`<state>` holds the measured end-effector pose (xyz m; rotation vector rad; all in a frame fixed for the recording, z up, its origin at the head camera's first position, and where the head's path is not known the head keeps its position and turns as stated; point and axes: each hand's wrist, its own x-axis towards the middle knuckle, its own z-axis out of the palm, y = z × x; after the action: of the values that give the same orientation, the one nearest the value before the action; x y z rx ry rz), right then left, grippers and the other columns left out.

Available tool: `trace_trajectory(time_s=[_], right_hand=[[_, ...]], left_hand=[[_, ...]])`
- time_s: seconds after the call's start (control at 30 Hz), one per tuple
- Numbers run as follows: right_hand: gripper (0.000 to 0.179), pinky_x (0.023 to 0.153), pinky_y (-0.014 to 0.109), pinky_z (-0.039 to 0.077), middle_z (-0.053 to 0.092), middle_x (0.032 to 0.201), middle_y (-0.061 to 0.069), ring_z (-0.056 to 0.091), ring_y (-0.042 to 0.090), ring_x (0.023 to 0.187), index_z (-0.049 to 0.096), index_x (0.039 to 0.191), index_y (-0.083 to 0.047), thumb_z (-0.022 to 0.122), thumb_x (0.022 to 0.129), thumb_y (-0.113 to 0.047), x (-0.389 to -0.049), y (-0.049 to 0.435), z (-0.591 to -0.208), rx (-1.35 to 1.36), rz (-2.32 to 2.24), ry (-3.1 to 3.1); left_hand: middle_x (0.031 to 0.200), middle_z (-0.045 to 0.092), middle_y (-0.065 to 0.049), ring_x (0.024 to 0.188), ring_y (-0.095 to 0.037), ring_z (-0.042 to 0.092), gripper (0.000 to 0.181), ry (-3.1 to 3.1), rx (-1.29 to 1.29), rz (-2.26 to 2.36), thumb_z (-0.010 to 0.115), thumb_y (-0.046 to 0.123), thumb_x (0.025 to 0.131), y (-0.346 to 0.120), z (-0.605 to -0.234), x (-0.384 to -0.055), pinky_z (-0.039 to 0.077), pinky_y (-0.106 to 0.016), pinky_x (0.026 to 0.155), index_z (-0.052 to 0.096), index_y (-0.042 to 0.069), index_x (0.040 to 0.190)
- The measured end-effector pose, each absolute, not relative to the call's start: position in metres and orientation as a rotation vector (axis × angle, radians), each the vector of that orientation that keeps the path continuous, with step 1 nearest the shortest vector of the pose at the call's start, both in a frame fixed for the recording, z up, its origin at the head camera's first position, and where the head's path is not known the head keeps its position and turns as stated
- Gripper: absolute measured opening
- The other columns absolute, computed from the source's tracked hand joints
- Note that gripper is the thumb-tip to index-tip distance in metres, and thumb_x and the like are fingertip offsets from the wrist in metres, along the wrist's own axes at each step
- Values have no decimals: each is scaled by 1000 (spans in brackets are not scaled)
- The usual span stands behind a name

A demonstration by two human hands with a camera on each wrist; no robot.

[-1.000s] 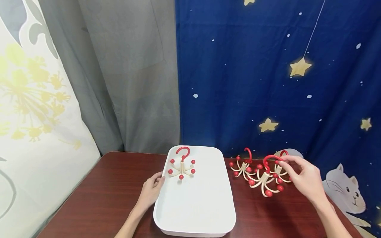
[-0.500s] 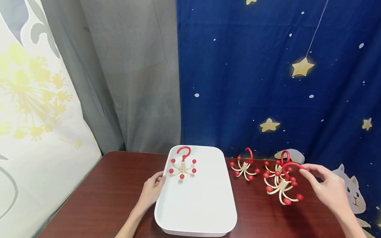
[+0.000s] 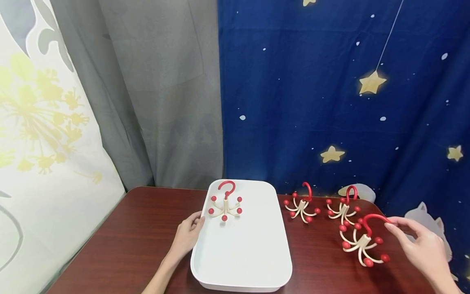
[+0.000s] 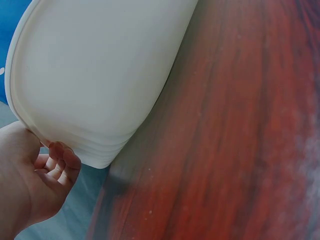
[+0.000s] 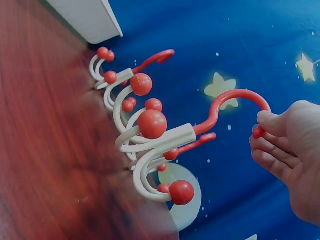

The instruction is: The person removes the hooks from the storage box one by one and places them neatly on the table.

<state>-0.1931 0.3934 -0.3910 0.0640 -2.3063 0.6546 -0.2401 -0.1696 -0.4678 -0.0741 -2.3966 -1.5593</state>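
My right hand [image 3: 422,245] pinches the tip of a red hook between thumb and fingers. That hook tops a multi-arm hanger [image 3: 362,241], whose cream arms curve up to red ball ends; it hangs over the table's right side. In the right wrist view the same hanger [image 5: 175,137] tilts away from the hand [image 5: 305,160]. On the left, my left hand [image 3: 186,237] grips the side rim of a long white plastic tub [image 3: 242,257]. The left wrist view shows its curled fingers [image 4: 64,162] at the tub's rim. Inside the tub, a like hanger [image 3: 225,207] lies near the far left corner.
Two more hangers of this kind, one hanger [image 3: 302,207] beside the tub and another hanger [image 3: 343,211] farther right, stand on the dark red wooden table [image 3: 147,228]. Behind its back edge hang a grey curtain [image 3: 176,122] and a blue star-patterned curtain [image 3: 286,102].
My right hand has moved right and toward me with the held hanger, away from the two standing ones. The left hand stays on the tub's rim.
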Motion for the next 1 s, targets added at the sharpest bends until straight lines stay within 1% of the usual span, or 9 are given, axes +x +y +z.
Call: trace_trajectory(time_s=[0.23,0.4,0.5,0.63,0.7,1.0], right_hand=[[17,60,17,36,46,81,-43,36,-34,78,73,97,-6,80,88,-19,-188,403,-401,4,642,-2358],[15,60,11,36,50,80,-40,38,-33,78,72,94,-4,81,86,-13,-188,408,-407,38,660,-2338],[16,60,10,36,47,83,-44,38,-34,79,72,93,-4,82,85,-13,-188,411,-410,52,654,-2333],[17,60,14,37,43,87,-49,37,-35,79,72,93,-5,82,86,-17,-187,412,-416,35,650,-2350],[17,60,16,36,43,87,-49,37,-35,79,72,93,-5,81,87,-17,-186,413,-418,29,657,-2357],[19,61,13,35,44,86,-48,37,-34,80,72,96,-4,80,88,-19,-187,417,-419,-10,682,-2376]], left_hand=[[83,65,-9,71,-14,61,34,-2390,-81,-1582,60,12,101,-170,-468,-240,51,-24,64,62,-8,129],[83,65,-10,71,-15,61,34,-2388,-80,-1594,60,12,101,-170,-467,-239,51,-24,64,62,-8,129],[83,65,-10,70,-15,61,34,-2389,-77,-1596,60,12,102,-170,-467,-240,51,-24,64,62,-8,129],[83,65,-10,70,-15,61,34,-2391,-73,-1589,60,12,102,-170,-468,-240,51,-23,64,62,-7,129],[83,64,-10,71,-15,61,34,-2393,-71,-1583,60,12,102,-170,-469,-240,51,-23,64,62,-7,129],[82,65,-10,71,-17,61,34,-2394,-67,-1568,60,12,101,-170,-469,-241,50,-23,64,62,-7,129]])
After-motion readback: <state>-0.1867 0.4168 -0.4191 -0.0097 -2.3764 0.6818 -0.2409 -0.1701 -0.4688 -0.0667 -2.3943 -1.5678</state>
